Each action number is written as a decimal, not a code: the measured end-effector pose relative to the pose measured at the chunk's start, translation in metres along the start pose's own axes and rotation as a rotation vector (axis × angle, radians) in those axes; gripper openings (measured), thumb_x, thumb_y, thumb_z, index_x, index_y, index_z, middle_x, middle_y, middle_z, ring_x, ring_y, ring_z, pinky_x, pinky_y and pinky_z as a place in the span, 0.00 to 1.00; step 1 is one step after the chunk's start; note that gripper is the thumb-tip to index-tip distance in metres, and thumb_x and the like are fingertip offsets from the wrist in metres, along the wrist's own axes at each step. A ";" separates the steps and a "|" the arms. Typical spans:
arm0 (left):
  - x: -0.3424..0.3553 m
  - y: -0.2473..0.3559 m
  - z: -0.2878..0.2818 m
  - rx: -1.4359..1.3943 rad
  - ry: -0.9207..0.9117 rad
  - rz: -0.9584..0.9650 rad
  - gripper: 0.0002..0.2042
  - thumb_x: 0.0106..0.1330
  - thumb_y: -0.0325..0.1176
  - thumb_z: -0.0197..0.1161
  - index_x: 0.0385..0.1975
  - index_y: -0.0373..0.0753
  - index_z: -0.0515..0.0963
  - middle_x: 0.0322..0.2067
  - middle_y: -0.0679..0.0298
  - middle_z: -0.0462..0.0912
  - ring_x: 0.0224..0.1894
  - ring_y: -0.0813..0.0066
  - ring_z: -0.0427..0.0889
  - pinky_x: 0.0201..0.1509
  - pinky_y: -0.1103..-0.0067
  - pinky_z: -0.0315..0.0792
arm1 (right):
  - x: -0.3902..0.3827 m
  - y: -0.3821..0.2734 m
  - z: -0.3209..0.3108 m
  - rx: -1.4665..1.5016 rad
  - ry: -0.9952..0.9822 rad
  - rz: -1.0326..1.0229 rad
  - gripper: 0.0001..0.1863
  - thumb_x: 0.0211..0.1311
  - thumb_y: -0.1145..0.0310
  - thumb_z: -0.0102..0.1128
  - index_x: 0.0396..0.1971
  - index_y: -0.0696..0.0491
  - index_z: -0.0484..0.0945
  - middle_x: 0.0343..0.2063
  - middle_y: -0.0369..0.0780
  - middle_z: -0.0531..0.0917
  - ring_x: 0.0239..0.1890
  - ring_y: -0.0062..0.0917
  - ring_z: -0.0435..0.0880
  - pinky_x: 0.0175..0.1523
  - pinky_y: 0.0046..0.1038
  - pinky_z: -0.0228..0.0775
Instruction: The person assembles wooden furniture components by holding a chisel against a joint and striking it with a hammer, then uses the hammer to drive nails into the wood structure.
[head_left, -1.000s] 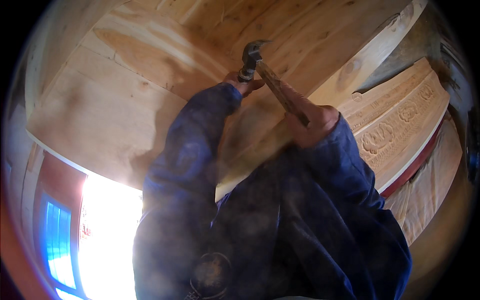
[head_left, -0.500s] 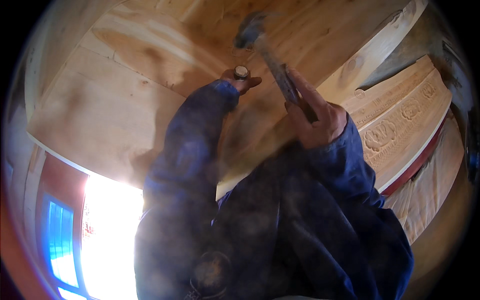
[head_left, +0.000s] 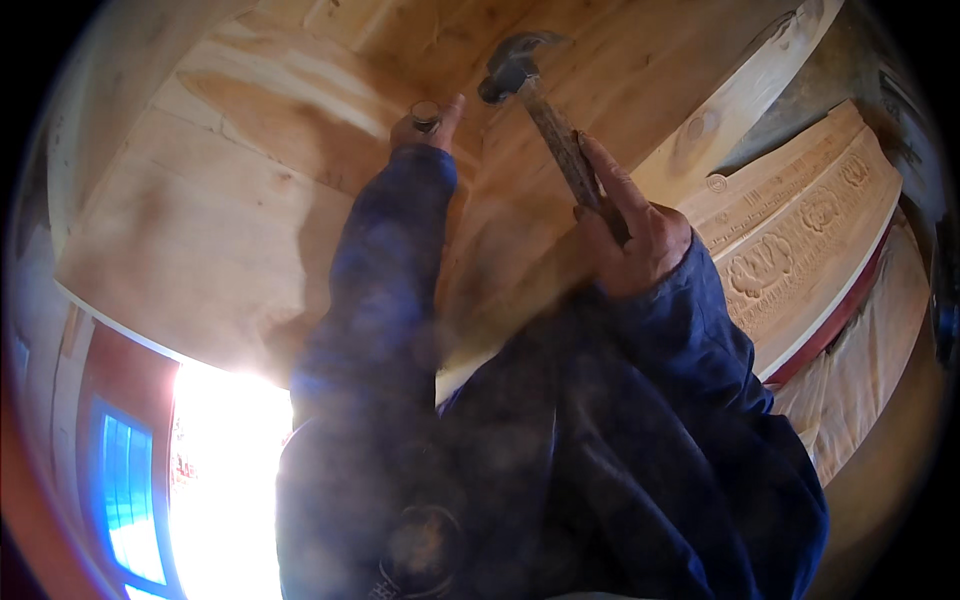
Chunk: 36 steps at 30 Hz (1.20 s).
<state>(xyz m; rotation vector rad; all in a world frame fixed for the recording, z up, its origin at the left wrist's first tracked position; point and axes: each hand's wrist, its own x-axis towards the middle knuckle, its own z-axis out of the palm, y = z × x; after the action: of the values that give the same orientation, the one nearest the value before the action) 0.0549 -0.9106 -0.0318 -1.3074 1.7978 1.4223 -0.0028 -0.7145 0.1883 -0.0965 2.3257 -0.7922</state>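
Note:
My right hand (head_left: 648, 245) is closed round the worn wooden handle of a claw hammer (head_left: 547, 118), forefinger stretched along the handle. The hammer's dark head is raised at the top centre, apart from the left hand. My left hand (head_left: 405, 131) grips a tool upright, thumb pointing up; only its round butt end with a dark rim (head_left: 425, 113) shows. The rest of that tool is hidden by the hand, so its kind cannot be made out. Beneath both hands lies a broad pale wooden panel (head_left: 190, 220).
To the right stands a carved wooden panel (head_left: 800, 240) with relief ornament, above a red edge (head_left: 830, 335) and wrinkled sheeting (head_left: 850, 380). A thick wooden board (head_left: 735, 110) runs diagonally beside the hammer. A bright opening (head_left: 225, 480) and a blue-framed pane (head_left: 130, 490) are at lower left.
My left hand has shifted left and farther away with the tool it holds, and its thumb now points up. The hammer head has moved slightly right and looks less blurred; my right hand has barely moved.

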 end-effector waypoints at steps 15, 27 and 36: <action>0.029 -0.053 0.044 -0.039 -0.485 -0.050 0.12 0.58 0.37 0.73 0.23 0.44 0.74 0.18 0.71 0.74 0.18 0.80 0.71 0.21 0.77 0.65 | 0.031 -0.002 0.015 -0.170 -0.172 0.066 0.30 0.57 0.72 0.62 0.62 0.44 0.74 0.30 0.49 0.85 0.32 0.42 0.87 0.41 0.32 0.80; 0.036 -0.051 0.059 0.135 -0.620 0.016 0.17 0.60 0.44 0.72 0.19 0.42 0.74 0.18 0.71 0.75 0.20 0.80 0.72 0.25 0.75 0.68 | 0.046 -0.009 0.008 0.037 0.109 0.094 0.26 0.59 0.71 0.61 0.60 0.45 0.77 0.25 0.45 0.85 0.28 0.33 0.88 0.39 0.29 0.79; 0.051 -0.087 0.077 0.163 -0.621 0.127 0.17 0.59 0.48 0.72 0.29 0.39 0.82 0.26 0.63 0.84 0.33 0.71 0.82 0.39 0.71 0.76 | 0.051 -0.002 0.013 -0.170 -0.072 -0.025 0.25 0.59 0.70 0.61 0.59 0.46 0.77 0.21 0.44 0.83 0.23 0.30 0.85 0.33 0.28 0.77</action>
<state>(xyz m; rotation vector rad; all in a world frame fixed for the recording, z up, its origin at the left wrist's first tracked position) 0.0983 -0.8573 -0.1391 -0.5805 1.5395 1.4964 -0.0343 -0.7364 0.1524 -0.2257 2.3237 -0.5915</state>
